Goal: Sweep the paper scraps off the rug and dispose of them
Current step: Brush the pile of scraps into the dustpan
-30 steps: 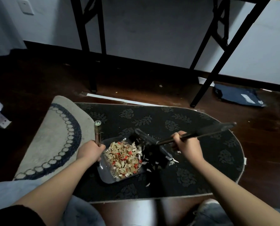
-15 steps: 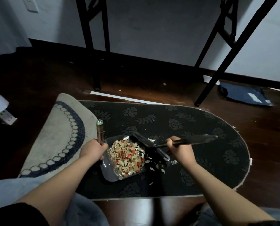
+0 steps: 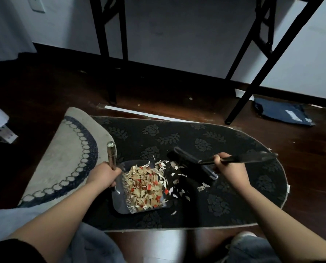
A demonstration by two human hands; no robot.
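Head view. Left hand (image 3: 103, 175) was closed round the metal handle (image 3: 112, 156) of the dustpan (image 3: 120, 203), which sat on the dark patterned rug (image 3: 224, 149), its open mouth facing right. Right hand (image 3: 229, 170) gripped the black brush (image 3: 193, 168) by its long handle, the head held just beside the pan mouth.

Paper scraps (image 3: 146, 185), tan, white and red, lay heaped in the pan; a loose scatter (image 3: 179, 192) remained on the rug at and past the lip, one piece near the pan's near corner.

Risks, as judged: the heap sat close to the open edge, so tilting the pan mouth-down on lifting would likely spill it back. A hard stroke could flick light scraps over the lip or onto the dark floor (image 3: 300, 149). Pile may snag small pieces.
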